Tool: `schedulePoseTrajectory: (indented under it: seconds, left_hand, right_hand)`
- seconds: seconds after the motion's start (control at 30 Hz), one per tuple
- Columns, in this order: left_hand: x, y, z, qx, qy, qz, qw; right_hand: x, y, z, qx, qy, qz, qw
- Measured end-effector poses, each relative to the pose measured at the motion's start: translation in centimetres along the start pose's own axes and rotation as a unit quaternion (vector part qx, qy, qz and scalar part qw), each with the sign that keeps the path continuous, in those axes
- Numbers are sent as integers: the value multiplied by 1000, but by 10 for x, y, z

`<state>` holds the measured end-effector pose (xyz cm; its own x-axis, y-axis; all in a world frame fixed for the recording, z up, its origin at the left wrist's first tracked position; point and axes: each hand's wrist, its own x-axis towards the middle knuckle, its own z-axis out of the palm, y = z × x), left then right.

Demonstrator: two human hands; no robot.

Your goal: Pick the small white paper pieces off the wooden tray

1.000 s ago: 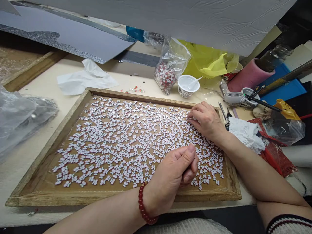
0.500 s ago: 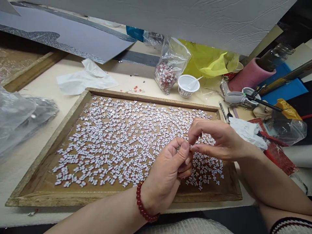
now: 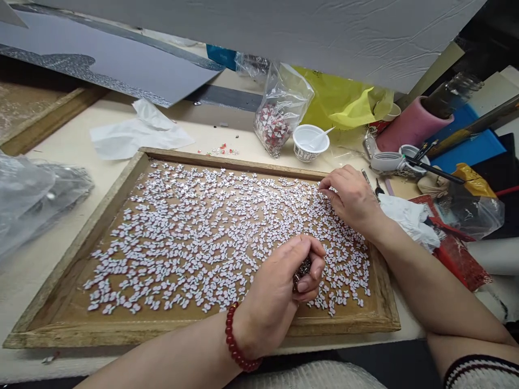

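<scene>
A shallow wooden-framed tray (image 3: 243, 327) lies before me, its brown floor covered with many small white pieces (image 3: 194, 237) shaped like paired rounds with reddish edges. My left hand (image 3: 287, 275), with a red bead bracelet (image 3: 235, 346) at the wrist, is curled above the tray's lower right part around a clump of tiny dark, shiny metal pieces (image 3: 302, 270). At the tray's upper right, my right hand (image 3: 351, 197) pinches thumb and forefinger together just over the white pieces. Whatever sits between those fingertips is too small to make out.
Behind the tray stand a clear bag of red and white pieces (image 3: 273, 127) and a white cup (image 3: 310, 146) with a plastic spoon. White tissue (image 3: 138, 135) lies at the back left. Plastic wrap (image 3: 36, 200) is at the left. A pink cylinder (image 3: 409, 124) stands at the right.
My right hand has left the fingertips of my left hand and moved up and right to the tray's far right area. My left hand has opened slightly, showing the metal pieces.
</scene>
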<state>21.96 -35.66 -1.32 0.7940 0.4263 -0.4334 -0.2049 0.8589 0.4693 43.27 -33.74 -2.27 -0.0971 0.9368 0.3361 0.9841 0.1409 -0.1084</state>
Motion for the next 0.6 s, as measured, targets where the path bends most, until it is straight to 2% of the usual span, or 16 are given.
schedulePoseTrajectory:
  seconds: [0.23,0.6]
  left_hand:
    - [0,-1,0,12,-7,-12,1000]
    - [1,-1,0,17,-12,-19,1000]
  right_hand:
    - [-2,-8,6,-117,-14,-45,992]
    - [-1,-8,10,-129,-25,-28,991]
